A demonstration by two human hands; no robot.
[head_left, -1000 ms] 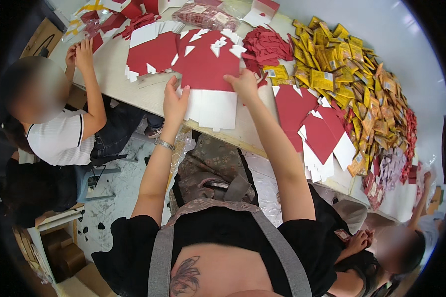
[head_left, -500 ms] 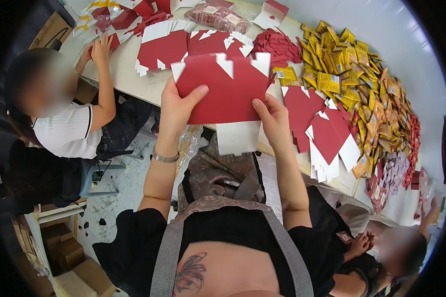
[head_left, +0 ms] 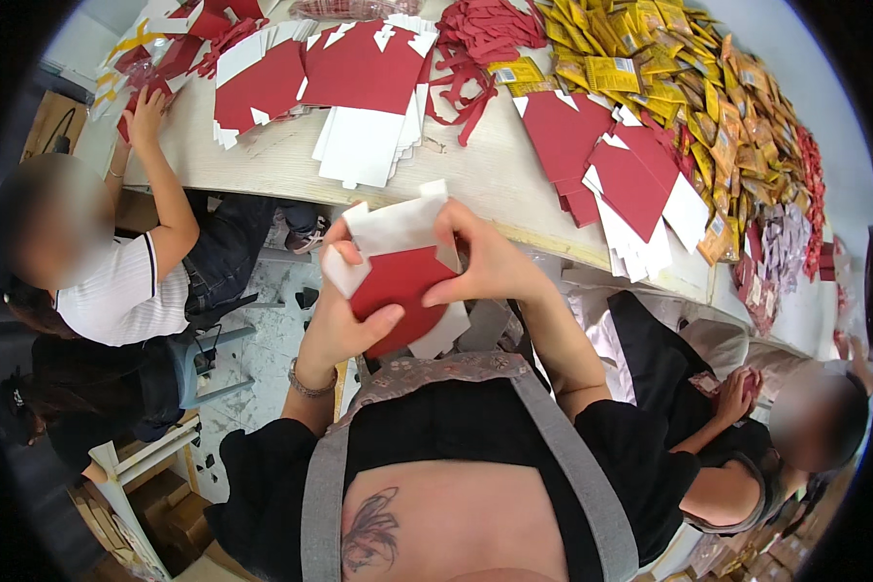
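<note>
Between my two hands I hold a red and white cardboard box blank (head_left: 398, 278), close to my chest and short of the table edge. White flaps stand bent up along its far side. My left hand (head_left: 349, 306) grips the left edge, thumb on the red face. Around the right edge curl the fingers of my right hand (head_left: 480, 257), its thumb also on the red. More flat red and white box blanks (head_left: 364, 73) lie in stacks on the table in front of me, and another fanned stack (head_left: 640, 184) lies to the right.
A heap of yellow packets (head_left: 650, 58) covers the far right of the table (head_left: 475, 184). Red ribbon strips (head_left: 485, 39) lie beside it. One co-worker (head_left: 116, 252) sits at the left with hands on a red box; another (head_left: 737, 456) sits at the lower right.
The box blank has come down towards my chest, turned, and its white flaps are now bent up. My right hand has shifted around its edge. The table appears higher in view.
</note>
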